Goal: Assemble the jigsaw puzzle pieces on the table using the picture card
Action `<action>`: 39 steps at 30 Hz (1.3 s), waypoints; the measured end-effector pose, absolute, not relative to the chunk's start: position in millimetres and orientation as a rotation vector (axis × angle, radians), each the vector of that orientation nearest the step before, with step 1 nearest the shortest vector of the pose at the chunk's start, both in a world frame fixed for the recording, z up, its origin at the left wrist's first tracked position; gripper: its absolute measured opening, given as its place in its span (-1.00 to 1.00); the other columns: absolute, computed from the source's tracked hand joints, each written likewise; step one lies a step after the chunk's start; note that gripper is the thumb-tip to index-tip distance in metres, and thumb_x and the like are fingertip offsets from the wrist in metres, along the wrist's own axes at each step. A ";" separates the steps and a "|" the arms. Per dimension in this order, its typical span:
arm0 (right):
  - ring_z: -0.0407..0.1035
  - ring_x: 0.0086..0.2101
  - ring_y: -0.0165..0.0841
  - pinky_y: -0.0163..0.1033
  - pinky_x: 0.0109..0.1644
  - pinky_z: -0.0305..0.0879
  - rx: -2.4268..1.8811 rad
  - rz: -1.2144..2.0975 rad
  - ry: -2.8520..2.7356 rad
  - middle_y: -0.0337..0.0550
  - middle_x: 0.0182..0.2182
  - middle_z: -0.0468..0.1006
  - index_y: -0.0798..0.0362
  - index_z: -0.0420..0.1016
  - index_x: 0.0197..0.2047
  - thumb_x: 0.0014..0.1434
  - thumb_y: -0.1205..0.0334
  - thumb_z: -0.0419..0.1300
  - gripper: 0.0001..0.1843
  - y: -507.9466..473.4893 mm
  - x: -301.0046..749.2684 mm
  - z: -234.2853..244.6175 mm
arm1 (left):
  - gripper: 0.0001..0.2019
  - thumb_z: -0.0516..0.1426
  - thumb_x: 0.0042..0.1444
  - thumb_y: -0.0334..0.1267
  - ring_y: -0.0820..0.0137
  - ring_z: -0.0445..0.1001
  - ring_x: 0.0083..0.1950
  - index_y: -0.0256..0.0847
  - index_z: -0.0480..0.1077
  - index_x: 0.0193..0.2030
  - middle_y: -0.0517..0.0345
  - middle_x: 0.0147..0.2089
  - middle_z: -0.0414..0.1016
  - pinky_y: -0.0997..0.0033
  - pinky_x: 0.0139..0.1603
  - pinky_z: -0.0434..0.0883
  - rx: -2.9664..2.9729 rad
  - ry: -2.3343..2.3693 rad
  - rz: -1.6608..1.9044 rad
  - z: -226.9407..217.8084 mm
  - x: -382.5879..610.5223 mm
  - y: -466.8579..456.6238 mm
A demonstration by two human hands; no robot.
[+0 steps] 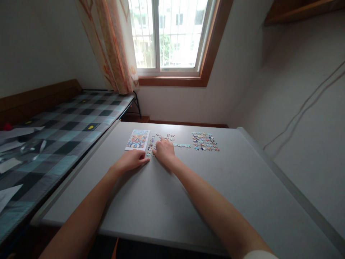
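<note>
My left hand [133, 159] rests on the table just below a printed picture card [138, 140]. Its thumb stands apart from the loosely bent fingers, and nothing shows between them. My right hand [165, 149] is bent down over small jigsaw puzzle pieces [149, 151], its fingertips closed together on a puzzle piece that they mostly cover. Beside its knuckles, a joined strip of puzzle pieces [182, 145] runs to the right. More loose puzzle pieces [169, 136] lie just beyond that hand.
A larger spread of loose puzzle pieces [205, 141] lies on the right part of the white table [172, 201]. Left of the table stands a bed with a checked cover [70, 122], papers on it. A window [172, 36] and a curtain [115, 46] are behind.
</note>
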State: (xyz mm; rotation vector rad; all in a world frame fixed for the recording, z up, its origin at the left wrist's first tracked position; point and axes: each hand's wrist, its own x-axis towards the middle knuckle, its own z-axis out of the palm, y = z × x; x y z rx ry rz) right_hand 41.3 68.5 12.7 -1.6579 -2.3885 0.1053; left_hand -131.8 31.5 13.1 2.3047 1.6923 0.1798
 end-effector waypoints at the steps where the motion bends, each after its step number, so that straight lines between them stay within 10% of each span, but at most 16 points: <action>1: 0.29 -0.12 -0.17 -0.15 -0.08 0.19 -1.668 0.113 -2.385 0.06 -0.16 0.45 0.11 0.52 -0.18 0.12 0.13 0.11 -0.71 68.7 41.0 12.7 | -0.60 0.01 0.05 0.12 0.40 0.31 -0.46 -0.18 0.32 -0.52 0.15 -0.49 0.42 0.46 -0.46 0.06 2.301 1.695 0.187 12.9 -131.9 31.6; 24: 0.37 -0.25 -0.35 -0.27 -0.13 0.22 -1.387 0.462 -1.977 -0.18 -0.39 0.55 0.05 0.43 -0.25 0.12 0.25 0.15 -0.89 75.0 57.4 17.6 | -0.62 0.02 0.05 0.10 0.41 0.30 -0.47 -0.19 0.30 -0.53 0.15 -0.49 0.42 0.46 -0.46 0.05 2.294 1.674 0.177 16.3 -129.5 30.8; 39: 0.49 -0.43 -0.34 -0.23 -0.31 0.41 -0.911 1.630 -1.088 -0.26 -0.49 0.49 0.09 0.39 -0.34 -0.25 0.10 0.42 -0.58 48.0 131.9 -4.9 | -0.64 0.07 0.05 0.07 0.50 0.35 -0.61 -0.25 0.38 -0.34 0.23 -0.55 0.36 0.52 -0.55 0.24 1.974 1.532 0.674 10.3 -112.2 30.9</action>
